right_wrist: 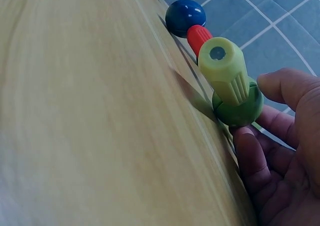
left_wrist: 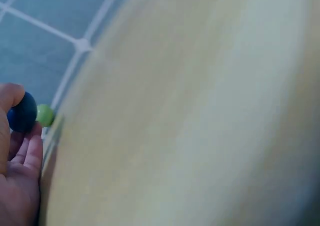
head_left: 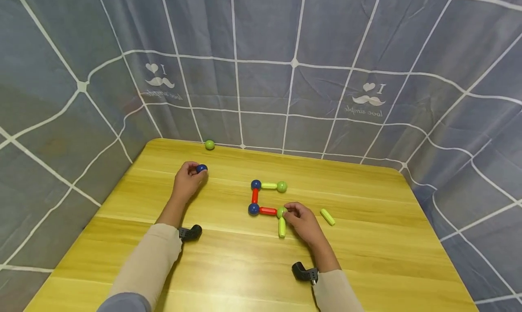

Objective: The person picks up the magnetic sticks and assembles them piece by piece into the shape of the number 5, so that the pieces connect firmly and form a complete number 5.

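Note:
My left hand [head_left: 188,181] pinches a blue ball [head_left: 201,168] between thumb and fingers, over the table's left part; the ball [left_wrist: 22,113] also shows in the left wrist view. My right hand [head_left: 302,221] grips a green ball [head_left: 281,212] at the near right corner of a chain of balls and rods. From that green ball a yellow-green rod [head_left: 282,228] points toward me, and a red rod [head_left: 268,211] runs left to a blue ball [head_left: 253,209]. Another red rod [head_left: 254,196] leads to a farther blue ball [head_left: 256,184], then a yellow-green rod [head_left: 268,185] and green ball [head_left: 282,186].
A loose yellow-green rod [head_left: 327,216] lies right of my right hand. One loose green ball [head_left: 210,144] sits near the far edge of the wooden table [head_left: 367,266]. Grey-blue curtains [head_left: 265,90] with white lines stand behind and at both sides.

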